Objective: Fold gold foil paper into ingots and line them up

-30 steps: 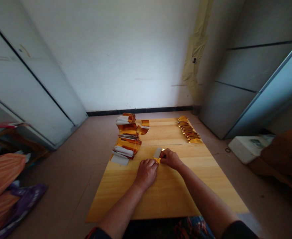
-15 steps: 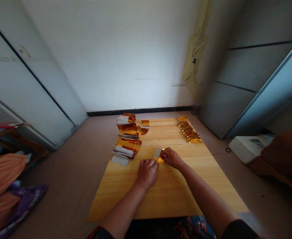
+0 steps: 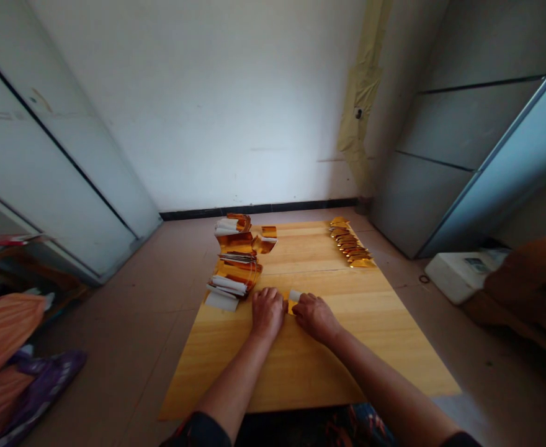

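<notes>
Between my hands lies a small sheet of gold foil paper (image 3: 292, 305) with a pale grey backing, partly folded, on the wooden board. My left hand (image 3: 268, 312) is closed at the sheet's left edge, fingers curled. On its right side my right hand (image 3: 316, 315) pinches the same sheet, fingertips bent down over it. The hands cover much of the paper, so its exact folds are hidden. Loose stacks of gold sheets (image 3: 236, 270) with grey backs stand at the board's left edge. A row of folded gold pieces (image 3: 350, 243) overlaps at the far right.
The wooden board (image 3: 338, 366) reaches toward a white wall. Two loose gold sheets (image 3: 266, 241) lie beside the stacks. Cabinets flank both sides; a white foam box (image 3: 456, 276) sits at right. Orange cloth (image 3: 7, 323) and a purple bag (image 3: 54, 385) are at left.
My right hand has come down and nearer to me, over the sheet, whose grey part now shows less. My left hand has shifted slightly, its fingers at the paper's left edge.
</notes>
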Demonstrator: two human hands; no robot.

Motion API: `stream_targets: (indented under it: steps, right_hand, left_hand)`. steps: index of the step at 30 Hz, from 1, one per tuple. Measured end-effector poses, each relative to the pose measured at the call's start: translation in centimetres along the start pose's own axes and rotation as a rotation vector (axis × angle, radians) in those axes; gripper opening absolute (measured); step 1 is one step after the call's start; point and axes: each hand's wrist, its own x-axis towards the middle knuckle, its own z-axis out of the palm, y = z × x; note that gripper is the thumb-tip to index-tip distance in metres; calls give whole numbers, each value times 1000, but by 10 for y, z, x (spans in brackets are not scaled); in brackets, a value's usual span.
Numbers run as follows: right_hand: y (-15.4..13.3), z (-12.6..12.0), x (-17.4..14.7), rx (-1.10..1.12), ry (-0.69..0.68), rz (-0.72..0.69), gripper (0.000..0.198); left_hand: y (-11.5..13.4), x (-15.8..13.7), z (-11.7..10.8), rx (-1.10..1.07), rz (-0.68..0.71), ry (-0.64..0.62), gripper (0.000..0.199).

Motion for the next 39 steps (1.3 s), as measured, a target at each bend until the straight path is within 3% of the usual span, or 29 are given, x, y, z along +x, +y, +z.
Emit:
stream_targets:
  steps: [11,17,24,32,39]
  right_hand:
    - [29,3,-20,74,107,-111,15]
    - [27,8,-21,-75,148,-198,16]
    - [29,12,-19,-224,202,-326,13]
    - [34,9,-12,-147,178,-279,13]
    - [43,14,-14,55,238,-207,14]
  left_hand:
    - [-1,2,16,-55,95,-44,17]
    - [-4,-3,12,-147,188,-45,20]
    - [1,-18,2,-132,205,-18,8]
    - [7,-17,4,38,247,11,11]
    - [6,-19,5,31,261,28,13]
